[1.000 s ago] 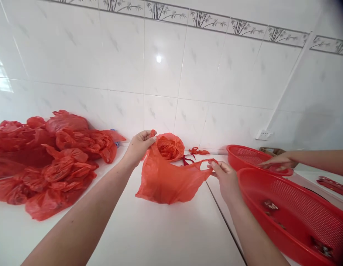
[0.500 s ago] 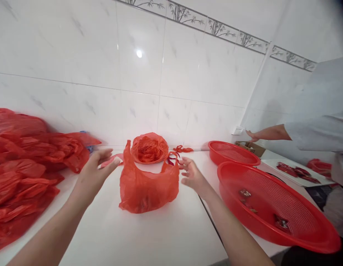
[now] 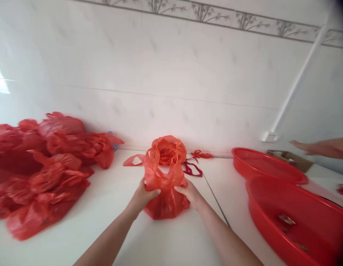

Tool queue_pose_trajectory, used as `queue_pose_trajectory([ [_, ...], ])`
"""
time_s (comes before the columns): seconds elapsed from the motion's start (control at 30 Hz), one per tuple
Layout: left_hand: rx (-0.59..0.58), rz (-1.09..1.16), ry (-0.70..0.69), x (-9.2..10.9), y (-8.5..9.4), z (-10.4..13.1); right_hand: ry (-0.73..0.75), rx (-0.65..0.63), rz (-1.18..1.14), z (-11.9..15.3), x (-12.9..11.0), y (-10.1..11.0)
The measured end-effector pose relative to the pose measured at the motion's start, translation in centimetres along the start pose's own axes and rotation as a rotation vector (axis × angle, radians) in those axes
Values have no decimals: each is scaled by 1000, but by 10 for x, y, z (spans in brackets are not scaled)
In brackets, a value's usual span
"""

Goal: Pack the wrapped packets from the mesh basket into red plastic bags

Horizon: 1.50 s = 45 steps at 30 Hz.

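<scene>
A red plastic bag stands upright on the white table, its handles pointing up and something darker showing through its lower part. My left hand grips its left side, thumb across the front and the other fingers hidden behind the plastic. On the opposite side my right hand holds the bag the same way. Just behind it is a round, bag-lined holder with crumpled red plastic inside.
Several filled red bags are heaped at the left. Two red baskets stand at the right, the nearer with small packets. A cardboard box and another person's hand are beyond. Dark red strips lie near the wall.
Both my hands, apart from the bag before, have come in and closed on its sides. The bag is now narrower and more upright. The view has turned toward the left.
</scene>
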<state>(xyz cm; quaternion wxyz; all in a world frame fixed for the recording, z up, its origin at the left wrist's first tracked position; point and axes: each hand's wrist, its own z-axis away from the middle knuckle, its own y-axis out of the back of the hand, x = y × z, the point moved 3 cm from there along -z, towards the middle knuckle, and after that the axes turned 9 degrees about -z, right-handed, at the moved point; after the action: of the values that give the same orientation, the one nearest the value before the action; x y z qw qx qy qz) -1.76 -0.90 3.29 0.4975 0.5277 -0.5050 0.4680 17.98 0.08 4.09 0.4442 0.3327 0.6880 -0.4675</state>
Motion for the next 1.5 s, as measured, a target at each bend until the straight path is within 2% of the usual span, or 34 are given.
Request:
queue_pose_trajectory([
  [0.03, -48, 44, -13, 3, -5, -3, -48, 16, -31, -1, 6, 3],
  [0.1, -68, 133, 63, 0, -13, -10, -133, 61, -125, -2, 18, 11],
  [0.23, 31, 527, 167, -17, -16, -24, -255, 215, -336, 0, 33, 35],
  [0.33, 92, 651, 279, -32, -11, -32, -270, 282, -405, -2, 34, 45],
  [0.53, 68, 652, 377, -42, -7, -34, -277, 306, -423, -9, 33, 46],
  [0.7, 10, 651, 280, -40, -15, -30, -187, 258, -355, -8, 28, 45],
  [0.8, -42, 648, 273, -37, -17, -23, -215, 236, -382, -2, 28, 43],
  [0.97, -138, 708, 283, -26, -20, -10, -314, 81, -467, 10, 27, 26],
  [1.13, -278, 583, 284, -20, -28, -1, -298, -5, -326, 15, 21, 6],
  [1.2, -264, 522, 320, -22, -29, 1, -246, 12, -324, 14, 19, 4],
  [1.33, -117, 527, 349, -25, -27, 0, -114, 162, -387, 10, 18, 17],
  [1.5, -130, 550, 350, -24, -26, -4, -89, 218, -429, 10, 18, 29],
])
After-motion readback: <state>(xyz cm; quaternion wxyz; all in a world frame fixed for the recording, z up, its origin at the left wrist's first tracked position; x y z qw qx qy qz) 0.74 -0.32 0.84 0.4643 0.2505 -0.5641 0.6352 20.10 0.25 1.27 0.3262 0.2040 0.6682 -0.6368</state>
